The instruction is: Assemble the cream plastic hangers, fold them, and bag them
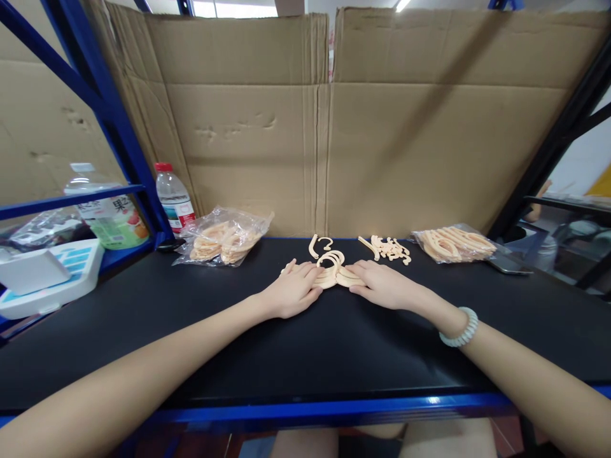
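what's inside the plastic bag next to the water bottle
The plastic bag holds a heap of cream hook-shaped plastic pieces. The crinkled film blurs them, so their count stays unclear.

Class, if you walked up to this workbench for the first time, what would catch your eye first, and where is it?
Both hands, left hand and right hand, press on a stack of cream plastic hangers mid-table. Clear bags of hangers lie at the back on either side. A wall of cardboard rises behind.
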{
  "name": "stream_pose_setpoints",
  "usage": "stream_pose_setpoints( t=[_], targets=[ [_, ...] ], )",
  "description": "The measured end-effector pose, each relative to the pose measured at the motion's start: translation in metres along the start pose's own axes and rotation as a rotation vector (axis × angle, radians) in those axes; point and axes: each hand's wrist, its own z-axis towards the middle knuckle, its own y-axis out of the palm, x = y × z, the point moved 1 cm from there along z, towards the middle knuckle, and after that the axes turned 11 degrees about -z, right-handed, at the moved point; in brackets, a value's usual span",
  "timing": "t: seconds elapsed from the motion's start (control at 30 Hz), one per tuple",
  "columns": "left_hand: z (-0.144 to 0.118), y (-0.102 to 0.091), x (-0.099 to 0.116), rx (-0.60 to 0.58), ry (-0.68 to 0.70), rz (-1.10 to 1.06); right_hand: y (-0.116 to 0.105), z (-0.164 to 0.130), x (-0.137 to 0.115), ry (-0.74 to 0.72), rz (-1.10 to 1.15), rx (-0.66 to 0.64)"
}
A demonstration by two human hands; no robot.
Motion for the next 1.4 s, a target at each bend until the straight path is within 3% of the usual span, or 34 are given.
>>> stream_pose_setpoints(
  t=[0.37,0.67,0.97,1.17,1.3,1.4],
  targets=[
    [0.001,0.002,-0.001,0.067,0.016,-0.010,0.001,0.002,0.005,0.001,0.036,-0.006],
    [0.002,0.003,-0.002,0.212,-0.035,-0.025,-0.006,0.000,0.007,0.004,0.050,-0.029],
    [0.003,0.003,-0.002,0.275,-0.038,-0.048,-0.009,-0.001,0.015,0.010,0.027,-0.105],
    [0.006,-0.003,-0.007,0.353,-0.033,-0.132,-0.007,-0.001,0.022,0.005,0.042,-0.070],
    [0.009,-0.016,-0.020,0.415,-0.131,-0.244,-0.005,0.000,0.031,0.037,0.091,0.073],
    [0.012,-0.029,-0.033,0.396,-0.239,-0.245,-0.006,0.008,0.037,0.090,0.127,0.160]
  ],
)
